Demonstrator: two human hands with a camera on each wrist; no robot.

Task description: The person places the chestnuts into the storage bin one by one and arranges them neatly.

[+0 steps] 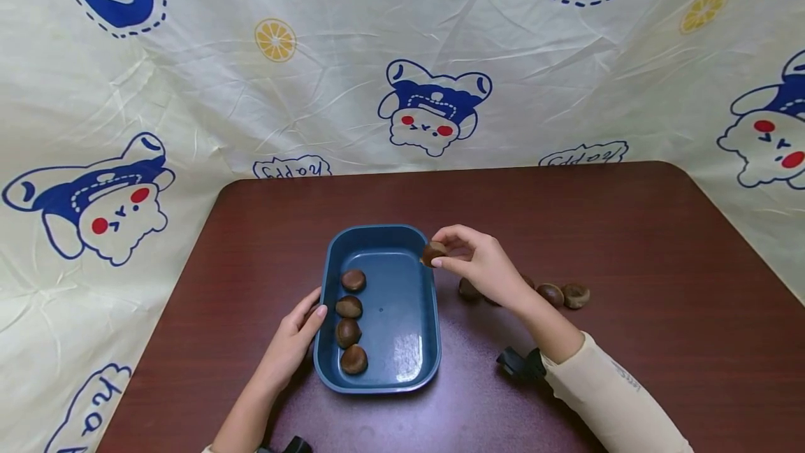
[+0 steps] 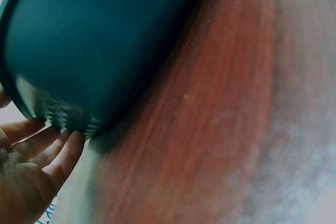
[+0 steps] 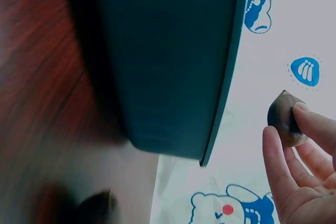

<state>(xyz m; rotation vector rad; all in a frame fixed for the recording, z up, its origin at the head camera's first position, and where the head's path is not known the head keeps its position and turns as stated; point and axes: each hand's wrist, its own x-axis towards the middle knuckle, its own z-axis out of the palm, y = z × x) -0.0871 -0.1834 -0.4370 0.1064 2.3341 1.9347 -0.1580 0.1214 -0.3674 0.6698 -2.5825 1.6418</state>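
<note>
In the head view my right hand (image 1: 487, 264) pinches a chestnut (image 1: 432, 253) between thumb and fingers, over the right rim of a blue tray (image 1: 390, 388). The right wrist view shows that brown chestnut (image 3: 286, 119) at my fingertips, beside the tray's outer wall (image 3: 168, 66). My left hand (image 1: 292, 338) holds the tray's left side, thumb at the rim; in the left wrist view its fingers (image 2: 65, 156) touch the outer wall. Several chestnuts (image 1: 348, 333) lie in a column along the tray's left inside.
Right of the tray, several more chestnuts (image 1: 576, 296) lie in a row on the dark wooden table (image 1: 666, 243), some partly hidden behind my right hand and wrist. A pale printed cloth (image 1: 339, 103) hangs behind the table. Black wrist mounts (image 1: 522, 363) sit near both wrists.
</note>
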